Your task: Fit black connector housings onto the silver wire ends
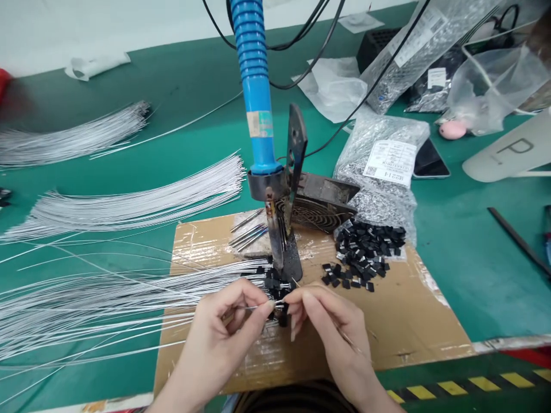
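Note:
My left hand (pixel 228 327) is closed in a pinch on a thin white wire (pixel 247 307) near its end. Thumb and forefinger of my right hand (pixel 329 321) meet at the tip of that wire, almost touching the left fingertips. A thin metallic strand, which looks like solder wire (pixel 350 342), runs through the right hand and pokes out above its forefinger. Just behind both hands, a blue-handled soldering iron (pixel 257 97) points down in a dark metal stand (pixel 297 143). Small black connectors (pixel 272 281) lie below its tip, at the ends of several white wires (pixel 206 281); the fingers partly hide them.
Cardboard (pixel 400 321) lies under the work on a green table (pixel 456 229). Loose black connectors (pixel 365 249) are piled at right, beside a labelled plastic bag (pixel 383 160). Bundles of white wire (pixel 142 206) spread at left. A phone (pixel 430 160) and whitish cup (pixel 510 149) stand farther right.

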The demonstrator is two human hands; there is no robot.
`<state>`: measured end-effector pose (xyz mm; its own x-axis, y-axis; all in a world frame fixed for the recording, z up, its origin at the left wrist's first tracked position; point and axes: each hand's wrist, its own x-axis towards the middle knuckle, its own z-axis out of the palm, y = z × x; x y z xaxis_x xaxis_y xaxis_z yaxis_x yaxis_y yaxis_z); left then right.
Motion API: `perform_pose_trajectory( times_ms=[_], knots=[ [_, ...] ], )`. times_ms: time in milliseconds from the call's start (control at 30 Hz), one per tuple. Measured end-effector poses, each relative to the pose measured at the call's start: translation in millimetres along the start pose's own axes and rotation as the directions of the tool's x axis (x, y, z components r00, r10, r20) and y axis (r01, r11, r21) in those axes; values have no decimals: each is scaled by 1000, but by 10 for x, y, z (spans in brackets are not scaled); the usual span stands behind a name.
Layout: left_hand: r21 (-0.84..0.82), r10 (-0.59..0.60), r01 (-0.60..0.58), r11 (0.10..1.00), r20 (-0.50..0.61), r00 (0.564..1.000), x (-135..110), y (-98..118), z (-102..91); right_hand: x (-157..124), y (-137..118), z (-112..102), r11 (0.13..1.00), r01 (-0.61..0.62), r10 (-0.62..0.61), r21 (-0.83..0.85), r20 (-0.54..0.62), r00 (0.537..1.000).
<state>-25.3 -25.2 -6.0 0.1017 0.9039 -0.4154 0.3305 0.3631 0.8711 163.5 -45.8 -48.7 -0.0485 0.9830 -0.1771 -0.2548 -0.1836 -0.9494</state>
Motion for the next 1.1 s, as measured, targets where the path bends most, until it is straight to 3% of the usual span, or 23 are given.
perform_pose_trajectory(
  times_ms=[267, 467, 900, 1100],
  knots=[
    [-33, 19, -20, 999, -46, 999, -1, 87, 36, 42, 8, 111, 989, -62, 60, 131, 18, 998],
    [18, 65, -66, 998, 54, 996, 49, -6, -18, 64, 7, 129, 964, -113, 110, 239, 26, 994],
    [124, 162, -160, 979, -7, 987, 16, -7, 33, 55, 50, 107, 940, -194, 187, 282, 51, 981],
    [139, 222, -216, 967, -29, 975, -4, 68, 56, 89, 23, 76, 894, -277, 251, 352, 119, 961]
  ],
)
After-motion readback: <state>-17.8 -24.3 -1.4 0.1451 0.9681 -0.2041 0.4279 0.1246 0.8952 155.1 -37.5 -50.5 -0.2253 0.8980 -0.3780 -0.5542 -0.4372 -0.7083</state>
